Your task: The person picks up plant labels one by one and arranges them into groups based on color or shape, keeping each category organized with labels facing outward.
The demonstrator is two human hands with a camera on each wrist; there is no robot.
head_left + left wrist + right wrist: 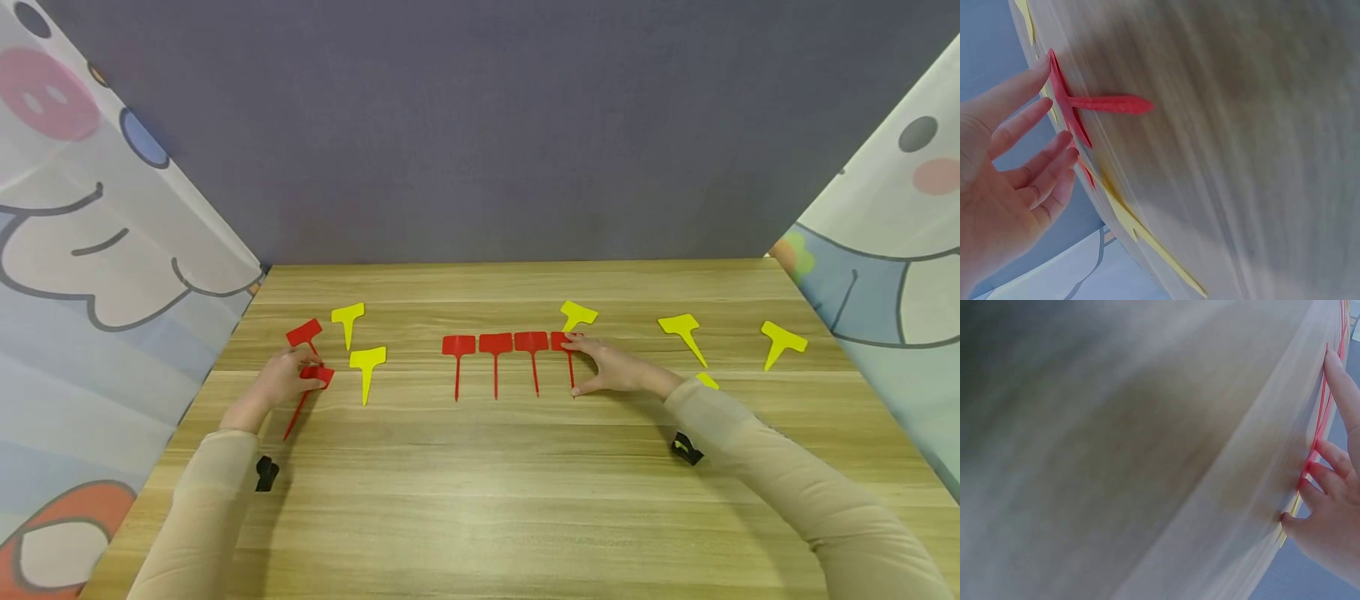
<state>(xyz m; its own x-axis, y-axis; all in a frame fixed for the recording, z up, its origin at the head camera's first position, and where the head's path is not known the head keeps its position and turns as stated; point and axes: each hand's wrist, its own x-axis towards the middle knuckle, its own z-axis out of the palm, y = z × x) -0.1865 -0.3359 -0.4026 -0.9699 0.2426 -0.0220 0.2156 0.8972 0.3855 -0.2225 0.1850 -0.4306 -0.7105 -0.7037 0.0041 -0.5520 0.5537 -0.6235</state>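
In the head view, my left hand (283, 379) holds a red T-shaped plant label (318, 377) by its head, between thumb and fingers, its stem slanting toward the near left. The left wrist view shows that label's stem (1113, 104) pointing away from the hand (1010, 150). Just beyond lies another red label (303, 332). My right hand (611, 367) touches the end label (557, 340) of a red row, fingers on its head and thumb by its stem tip. In the right wrist view its fingers (1329, 478) are spread along the label. Beside it lie three more red labels (496, 343).
Two yellow plant labels (367, 358) lie right of my left hand. Several more lie around my right hand, one yellow label (578, 314) just behind it and another (707, 381) partly under the sleeve. A grey panel (517, 167) stands along the wooden table's (450, 500) back edge.
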